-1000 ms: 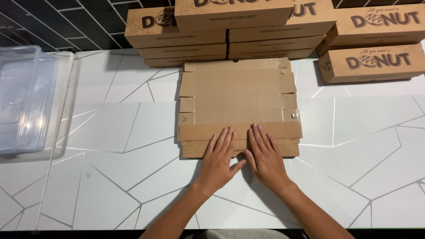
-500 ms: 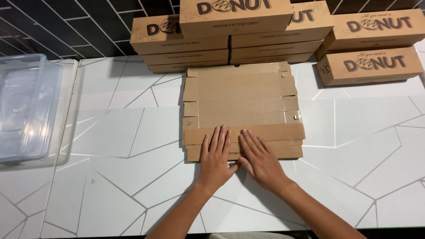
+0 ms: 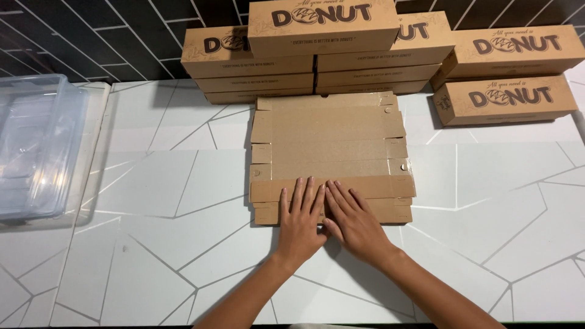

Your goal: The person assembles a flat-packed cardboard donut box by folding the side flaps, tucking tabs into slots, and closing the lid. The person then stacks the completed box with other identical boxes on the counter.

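A flat, unfolded brown cardboard box blank lies on the white counter in the middle of the head view. My left hand and my right hand rest side by side, palms down, on its near edge. Fingers of both hands are spread and pressing flat on the folded front flap. Neither hand grips anything.
Several closed brown cardboard boxes are stacked along the back against a dark tiled wall, two more at the right. A clear plastic bin stands at the left edge of the counter.
Both hands have stayed on the near flap; fingers slid slightly forward and together. The view shifted a little.
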